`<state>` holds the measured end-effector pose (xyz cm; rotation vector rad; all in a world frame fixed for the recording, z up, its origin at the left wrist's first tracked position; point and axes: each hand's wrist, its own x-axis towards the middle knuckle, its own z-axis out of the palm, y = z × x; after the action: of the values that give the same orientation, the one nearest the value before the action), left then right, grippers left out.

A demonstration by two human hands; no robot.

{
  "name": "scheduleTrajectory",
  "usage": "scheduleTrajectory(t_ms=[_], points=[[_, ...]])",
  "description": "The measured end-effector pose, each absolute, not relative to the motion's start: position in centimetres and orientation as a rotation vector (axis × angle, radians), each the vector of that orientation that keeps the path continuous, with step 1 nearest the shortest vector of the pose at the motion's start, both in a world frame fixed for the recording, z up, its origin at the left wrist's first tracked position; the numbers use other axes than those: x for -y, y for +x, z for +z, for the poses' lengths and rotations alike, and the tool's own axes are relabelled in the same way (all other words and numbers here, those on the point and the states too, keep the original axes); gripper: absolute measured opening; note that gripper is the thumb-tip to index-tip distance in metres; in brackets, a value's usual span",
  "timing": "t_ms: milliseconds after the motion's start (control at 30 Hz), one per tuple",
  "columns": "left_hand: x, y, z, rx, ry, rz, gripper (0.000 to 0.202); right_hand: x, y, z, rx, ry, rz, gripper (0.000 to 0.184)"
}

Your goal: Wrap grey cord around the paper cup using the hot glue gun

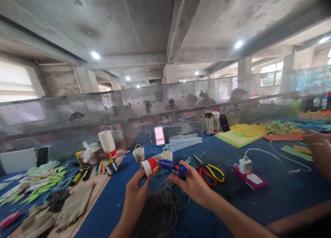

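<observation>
My left hand [137, 187] holds a paper cup [148, 166] with a red band, tilted on its side. In my right hand [192, 182] is a blue hot glue gun [172, 166], its tip close against the cup; I cannot tell whether they touch. Behind them stand a small handled cup basket [138, 154] and a second little white basket [167, 154], partly hidden by the glue gun. Below my hands lies a tangle of grey cord [161, 207]. Just right of my right hand rest scissors [211, 174] with red and yellow handles.
A pink power strip [250, 177] with a white charger sits at the right. Stacked cups [107, 143], gloves [74, 205] and green scraps [43, 188] lie left. Coloured paper sheets [241, 134] are at the back right. A perforated metal screen [144, 110] runs behind. Another person's arm [320, 151] reaches in at right.
</observation>
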<state>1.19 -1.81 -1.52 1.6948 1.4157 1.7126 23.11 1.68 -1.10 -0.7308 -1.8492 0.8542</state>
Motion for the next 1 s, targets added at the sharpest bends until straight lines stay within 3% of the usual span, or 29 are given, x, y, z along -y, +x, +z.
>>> scheduleTrajectory(t_ms=[600, 1000], points=[[2.54, 1.86, -1.08, -1.603, 2.133, 1.638, 0.022, -1.9, 23.13, -1.38, 1.817, -0.82, 0.981, 0.034], [1.78, 0.98, -1.64, -1.525, 1.732, 1.74, 0.04, -1.94, 22.78, -1.68, 1.774, -0.796, 1.137, 0.039]])
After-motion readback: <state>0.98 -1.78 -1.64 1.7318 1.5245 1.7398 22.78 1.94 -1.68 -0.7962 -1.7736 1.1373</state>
